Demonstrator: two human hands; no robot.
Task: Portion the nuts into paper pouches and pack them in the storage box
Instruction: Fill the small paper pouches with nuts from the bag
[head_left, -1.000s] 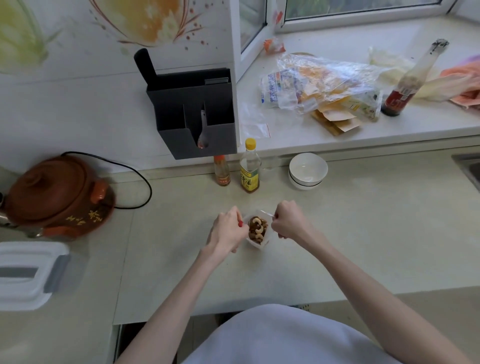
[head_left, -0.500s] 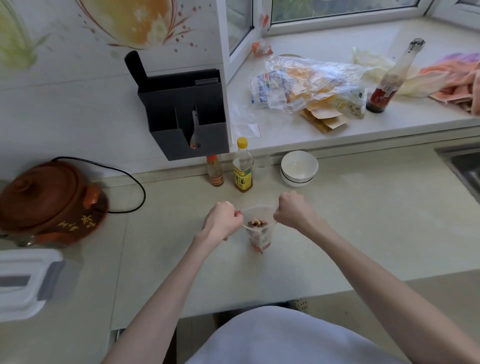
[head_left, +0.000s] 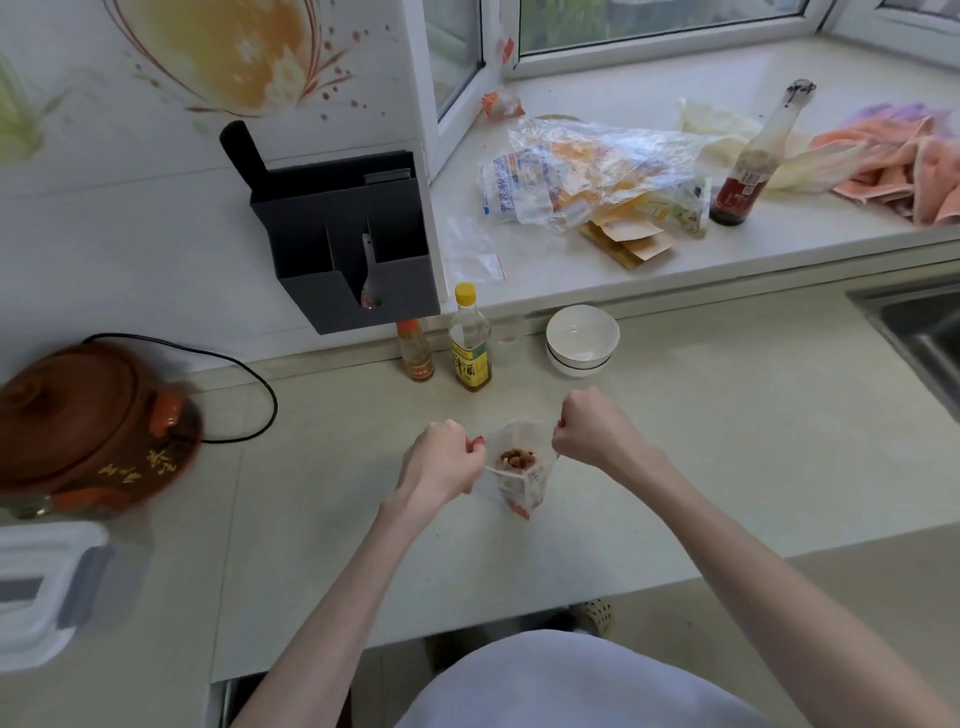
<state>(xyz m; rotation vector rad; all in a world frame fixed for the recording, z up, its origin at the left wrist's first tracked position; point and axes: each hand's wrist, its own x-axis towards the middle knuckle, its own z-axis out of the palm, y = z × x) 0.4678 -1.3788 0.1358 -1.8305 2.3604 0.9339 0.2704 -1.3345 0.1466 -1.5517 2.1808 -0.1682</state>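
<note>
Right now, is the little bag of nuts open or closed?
Open. The left hand and right hand pull the bag mouth apart, and nuts show inside.

brown clay pot (head_left: 88, 431), grey knife holder (head_left: 348, 244), white bowls (head_left: 582, 338), sauce bottle (head_left: 753, 166)

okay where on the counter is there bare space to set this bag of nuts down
The widest bare stretch of counter lies right of your right hand, between the white bowls and the sink. A smaller patch lies left of your left hand, toward the clay pot. The windowsill is crowded with plastic bags; the back edge holds bottles.
</note>
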